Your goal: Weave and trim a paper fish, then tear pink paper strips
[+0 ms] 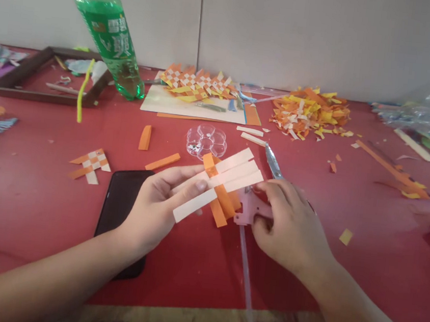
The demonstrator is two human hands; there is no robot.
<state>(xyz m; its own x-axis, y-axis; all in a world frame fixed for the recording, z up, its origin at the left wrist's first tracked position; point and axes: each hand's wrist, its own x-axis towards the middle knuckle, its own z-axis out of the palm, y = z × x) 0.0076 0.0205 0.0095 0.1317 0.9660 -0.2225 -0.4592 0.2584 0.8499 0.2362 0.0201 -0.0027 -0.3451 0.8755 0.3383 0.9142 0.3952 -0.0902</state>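
My left hand pinches a small weave of white and orange paper strips, held just above the red table. My right hand is curled around the pink handles of a pair of scissors, whose grey blades point away from me along the tabletop. The scissors' handles sit right beside the lower edge of the weave. A black phone lies under my left wrist.
A tilted green soda bottle stands at the back left beside a dark wooden frame. A larger woven piece, a heap of orange and yellow scraps, a clear flower-shaped box, and a small woven piece lie around.
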